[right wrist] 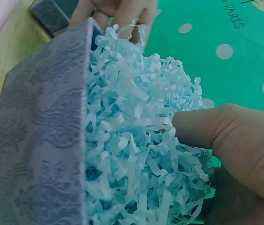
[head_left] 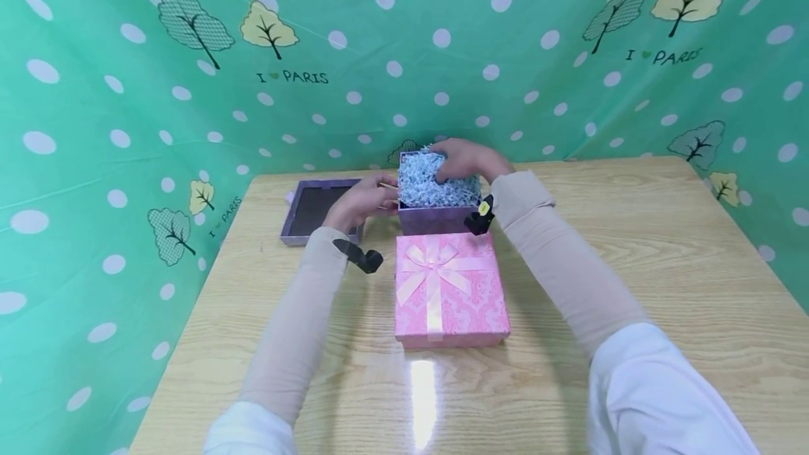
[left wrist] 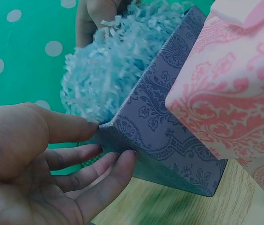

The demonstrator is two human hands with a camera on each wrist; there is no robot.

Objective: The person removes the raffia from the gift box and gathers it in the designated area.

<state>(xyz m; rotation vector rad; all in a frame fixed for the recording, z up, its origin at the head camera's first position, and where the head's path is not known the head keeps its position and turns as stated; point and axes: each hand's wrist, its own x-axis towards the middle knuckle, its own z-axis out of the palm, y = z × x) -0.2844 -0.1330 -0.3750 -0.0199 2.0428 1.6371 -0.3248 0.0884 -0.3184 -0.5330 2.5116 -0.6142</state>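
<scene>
A purple patterned box [head_left: 436,220] stands toward the back of the table, heaped with light blue shredded paper [head_left: 430,181]. My left hand [head_left: 366,199] is at the box's left side. In the left wrist view its thumb and fingertips [left wrist: 129,157] touch the box near one corner, the fingers loosely spread. From above, my right hand [head_left: 470,159] grips the shredded paper. Its thumb [right wrist: 193,126] sinks into the shreds in the right wrist view, and its other fingertips are hidden there.
Just in front of the purple box sits a closed pink gift box [head_left: 455,300] with a ribbon bow. A purple lid [head_left: 310,209] lies inside-up to the left, partly behind the left hand. A green dotted cloth [head_left: 379,41] hangs behind the wooden table [head_left: 632,265].
</scene>
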